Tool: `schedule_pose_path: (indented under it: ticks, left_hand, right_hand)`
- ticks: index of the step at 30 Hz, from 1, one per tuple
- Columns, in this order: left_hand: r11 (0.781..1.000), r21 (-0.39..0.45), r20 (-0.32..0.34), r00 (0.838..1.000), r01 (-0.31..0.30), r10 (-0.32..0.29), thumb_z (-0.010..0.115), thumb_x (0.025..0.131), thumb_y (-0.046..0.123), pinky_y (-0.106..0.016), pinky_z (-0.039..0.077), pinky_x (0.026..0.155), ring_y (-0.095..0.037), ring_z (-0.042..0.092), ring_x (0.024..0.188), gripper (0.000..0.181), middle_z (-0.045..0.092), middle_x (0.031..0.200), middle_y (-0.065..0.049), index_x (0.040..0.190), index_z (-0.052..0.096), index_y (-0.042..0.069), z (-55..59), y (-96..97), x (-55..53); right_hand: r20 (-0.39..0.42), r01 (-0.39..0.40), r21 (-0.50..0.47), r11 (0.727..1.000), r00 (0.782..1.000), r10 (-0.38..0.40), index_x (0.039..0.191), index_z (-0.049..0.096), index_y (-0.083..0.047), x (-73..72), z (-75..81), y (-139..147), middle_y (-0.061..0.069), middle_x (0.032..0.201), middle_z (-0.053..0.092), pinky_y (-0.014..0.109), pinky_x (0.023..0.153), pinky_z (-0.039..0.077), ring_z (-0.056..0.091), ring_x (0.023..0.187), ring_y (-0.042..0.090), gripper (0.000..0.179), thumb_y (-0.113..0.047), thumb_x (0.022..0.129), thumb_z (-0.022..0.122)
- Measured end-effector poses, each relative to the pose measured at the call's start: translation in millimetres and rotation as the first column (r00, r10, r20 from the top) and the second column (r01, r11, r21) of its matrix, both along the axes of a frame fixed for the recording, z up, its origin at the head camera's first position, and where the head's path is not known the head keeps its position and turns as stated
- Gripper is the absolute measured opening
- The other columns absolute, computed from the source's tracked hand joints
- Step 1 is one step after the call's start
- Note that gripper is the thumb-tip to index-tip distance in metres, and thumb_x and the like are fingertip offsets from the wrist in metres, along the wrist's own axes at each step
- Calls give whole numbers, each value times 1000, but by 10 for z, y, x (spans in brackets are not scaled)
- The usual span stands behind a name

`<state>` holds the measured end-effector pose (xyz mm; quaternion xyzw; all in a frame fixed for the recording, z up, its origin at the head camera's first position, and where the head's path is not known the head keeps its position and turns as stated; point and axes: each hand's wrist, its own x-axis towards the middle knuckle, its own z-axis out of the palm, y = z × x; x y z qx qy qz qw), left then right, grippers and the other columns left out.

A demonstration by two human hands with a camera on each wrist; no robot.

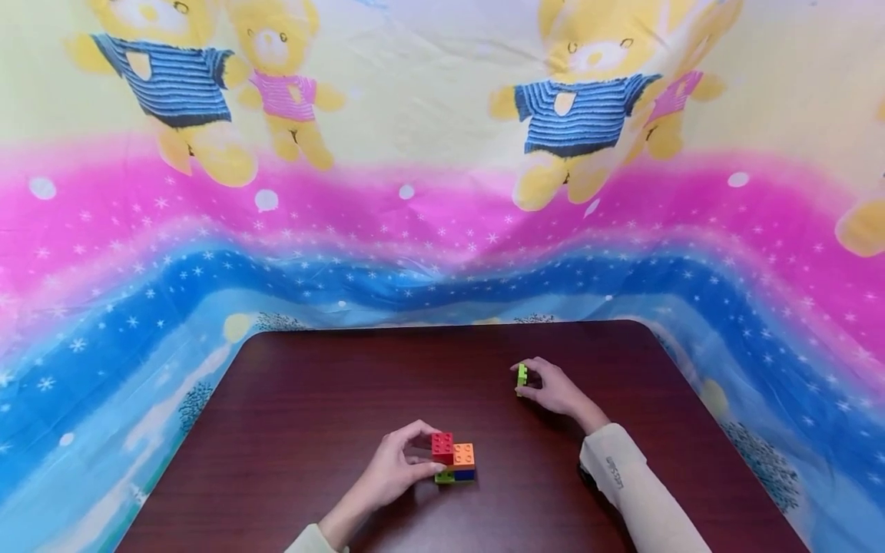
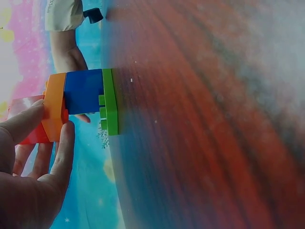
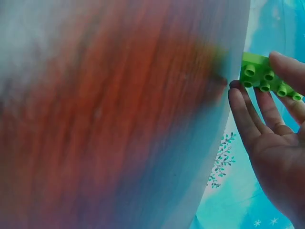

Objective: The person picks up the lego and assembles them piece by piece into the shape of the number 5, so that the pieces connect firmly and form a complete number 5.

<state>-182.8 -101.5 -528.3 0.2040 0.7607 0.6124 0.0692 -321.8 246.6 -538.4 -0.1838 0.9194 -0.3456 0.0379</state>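
Note:
A small stack of toy building bricks stands on the dark table, near its middle. At its base is a flat green brick (image 2: 109, 102), with a blue brick (image 2: 84, 92) on it, then an orange brick (image 1: 464, 455), and a red brick (image 1: 442, 448) at the upper left. My left hand (image 1: 397, 465) holds the red brick between thumb and fingers, one fingertip right at the orange brick's edge. Farther back and to the right, my right hand (image 1: 553, 386) pinches a light green studded brick (image 3: 267, 78), tilted on its end close over the table.
The brown wooden table (image 1: 332, 384) has rounded far corners. Behind and along its sides hangs a printed cloth (image 1: 415, 215) with teddy bears and snowflakes. A dark band (image 1: 588, 472) shows at the right sleeve cuff.

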Motion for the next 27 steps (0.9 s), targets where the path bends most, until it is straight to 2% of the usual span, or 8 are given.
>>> schedule_pose_path:
  ticks: [4,9,13,18,23,27]
  left_hand:
    - [1000,-9,4,1000,-6,6,85,83,3,-27,61,85,-29,70,106,36,73,116,-13,114,68,10,12,-6,0]
    - [1000,-27,8,1000,-5,5,85,83,6,-26,61,85,-28,69,108,36,73,116,-13,114,69,11,5,-13,11]
    - [1000,-20,15,1000,-3,4,85,83,6,-26,61,85,-29,69,108,36,73,117,-12,114,68,11,5,-13,13]
    - [1000,-9,21,1000,-2,3,85,83,4,-27,61,86,-32,68,109,36,72,117,-13,114,68,10,10,-9,5]
    - [1000,-7,26,1000,-3,3,85,83,3,-26,61,85,-31,68,108,35,72,117,-13,114,68,10,9,-9,4]
    - [1000,-7,24,1000,-5,5,85,83,3,-27,61,85,-29,69,108,35,72,117,-13,114,68,10,5,-10,7]
  right_hand:
    - [-25,-11,-11,1000,1000,10,141,61,-14,34,24,-40,3,120,60,49,96,55,61,117,29,44,-17,98,72]
    - [-18,-23,-17,1000,1000,22,147,57,-17,82,38,-89,-1,114,57,36,87,55,57,109,20,51,-19,99,72]
    - [-39,-48,-20,999,998,48,151,54,-18,134,81,-141,-3,109,55,31,86,56,56,101,15,56,-22,99,72]
    - [-57,-67,-20,998,996,66,153,51,-26,210,141,-214,-5,107,55,31,89,58,58,100,13,59,-24,98,73]
    - [-66,-88,-57,995,994,84,150,55,-20,287,193,-290,-5,113,58,38,93,60,62,109,17,55,-24,98,74]
    - [-102,-112,-83,990,989,103,143,59,-20,364,252,-355,-6,117,61,38,93,60,64,110,16,49,-25,96,76]
